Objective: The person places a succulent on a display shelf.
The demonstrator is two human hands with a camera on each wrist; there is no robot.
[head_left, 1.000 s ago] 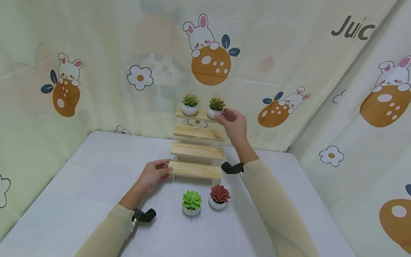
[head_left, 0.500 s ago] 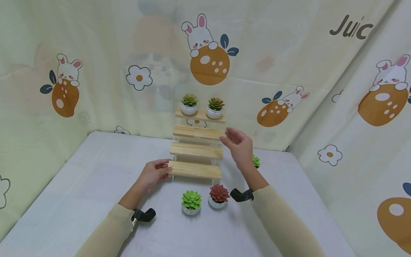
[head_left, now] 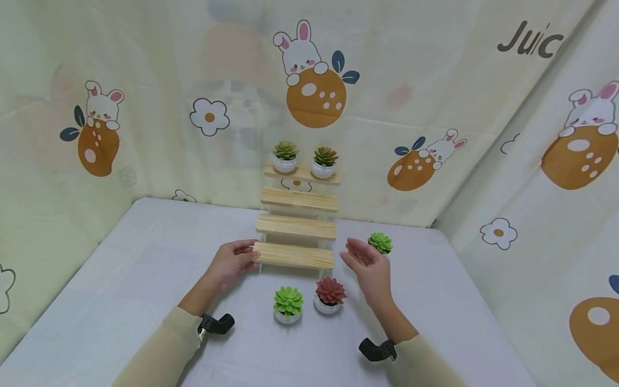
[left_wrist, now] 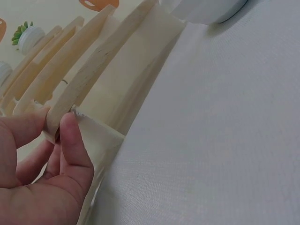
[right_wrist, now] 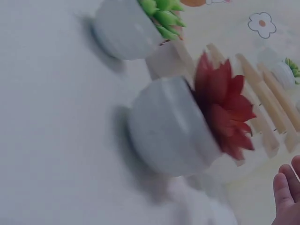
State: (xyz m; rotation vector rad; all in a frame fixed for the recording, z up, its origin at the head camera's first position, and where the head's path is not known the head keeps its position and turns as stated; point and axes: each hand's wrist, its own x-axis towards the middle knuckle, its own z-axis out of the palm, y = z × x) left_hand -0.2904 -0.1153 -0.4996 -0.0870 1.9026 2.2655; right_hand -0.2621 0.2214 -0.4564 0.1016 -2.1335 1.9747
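My left hand (head_left: 235,267) pinches the left end of the lowest step of a wooden tiered display stand (head_left: 295,256); in the left wrist view, thumb and fingers lie on either side of that board (left_wrist: 89,70). To the right of the stand, my right hand (head_left: 369,271) is in the air with fingers extended, holding nothing. Two potted succulents, a green one (head_left: 286,157) and a reddish-green one (head_left: 324,163), sit on the top step. In front of the stand are a bright green potted succulent (head_left: 288,305) and a dark red one (head_left: 330,295), which looms large in the right wrist view (right_wrist: 173,126).
Another green succulent (head_left: 380,243) stands behind my right hand, its pot mostly hidden. A white cloth covers the table (head_left: 159,252). A curtain (head_left: 232,177) printed with rabbits and fruit hangs close behind the stand.
My right hand has let go of the reddish-green succulent on the top step and come down toward me, uncovering the green succulent at right. The left hand has stayed on the lowest step.
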